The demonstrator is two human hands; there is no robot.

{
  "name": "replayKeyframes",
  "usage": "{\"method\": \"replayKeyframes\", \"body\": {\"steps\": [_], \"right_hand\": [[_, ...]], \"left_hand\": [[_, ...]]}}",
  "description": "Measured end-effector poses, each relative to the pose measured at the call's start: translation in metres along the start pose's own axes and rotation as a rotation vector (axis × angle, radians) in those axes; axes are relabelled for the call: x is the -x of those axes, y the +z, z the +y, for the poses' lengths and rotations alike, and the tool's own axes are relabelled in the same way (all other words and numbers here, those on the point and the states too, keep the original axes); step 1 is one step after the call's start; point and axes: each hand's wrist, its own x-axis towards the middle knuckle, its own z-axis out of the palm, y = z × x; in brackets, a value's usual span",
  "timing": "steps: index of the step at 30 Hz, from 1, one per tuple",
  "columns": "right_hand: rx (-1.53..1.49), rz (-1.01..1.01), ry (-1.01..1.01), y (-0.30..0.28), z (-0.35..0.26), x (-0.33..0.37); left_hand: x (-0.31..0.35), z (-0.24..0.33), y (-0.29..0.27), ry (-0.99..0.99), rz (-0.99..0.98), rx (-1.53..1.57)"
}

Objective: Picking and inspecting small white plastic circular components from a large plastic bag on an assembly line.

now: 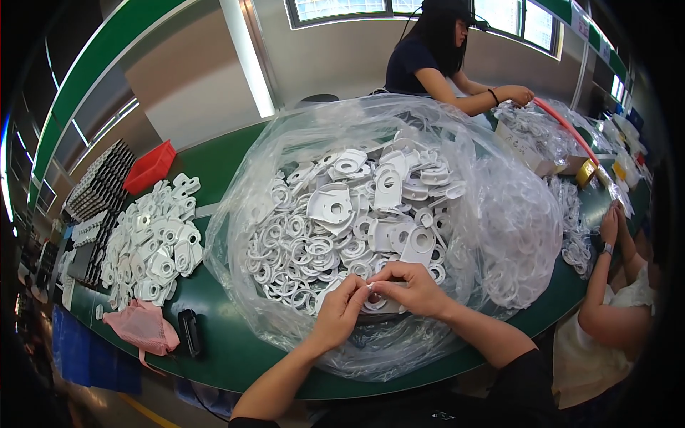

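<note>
My left hand (340,312) and my right hand (414,288) meet at the near side of a large clear plastic bag (250,314). Thumbs and fingertips of both are closed together on a white plastic part, mostly covered by the fingers. Just beyond them, the opened bag holds a heap of white plastic parts (334,205): flat plates with round holes, and many rings (321,246). Which kind of part is between my fingers cannot be made out.
Left on the green table (214,342) lie another pile of white parts (153,242), a red bin (150,167), stacked dark trays (103,182), a pink pouch (143,328) and a black object (189,332). Co-workers sit across (428,64) and at right (621,314).
</note>
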Motion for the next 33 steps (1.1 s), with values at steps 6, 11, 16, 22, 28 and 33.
{"method": "replayKeyframes", "body": {"steps": [6, 11, 16, 22, 28, 33], "right_hand": [[0.379, 0.078, -0.102, 0.007, -0.009, 0.004], [0.248, 0.128, -0.062, 0.015, -0.006, 0.004], [-0.330, 0.225, 0.044, 0.018, 0.011, -0.001], [-0.113, 0.292, 0.084, 0.012, 0.010, 0.003], [0.237, 0.202, 0.021, 0.007, -0.003, 0.003], [0.375, 0.291, -0.105, -0.006, 0.009, -0.004]], "left_hand": [[0.001, 0.008, 0.001, 0.171, 0.150, -0.584], [0.003, 0.009, 0.000, 0.026, 0.151, -0.401], [0.002, -0.002, 0.010, 0.013, 0.179, 0.047], [0.008, 0.020, 0.014, 0.050, 0.105, -0.342], [-0.001, 0.005, -0.016, -0.028, -0.007, -0.260], [-0.011, 0.019, -0.047, -0.286, 0.079, 0.107]]}}
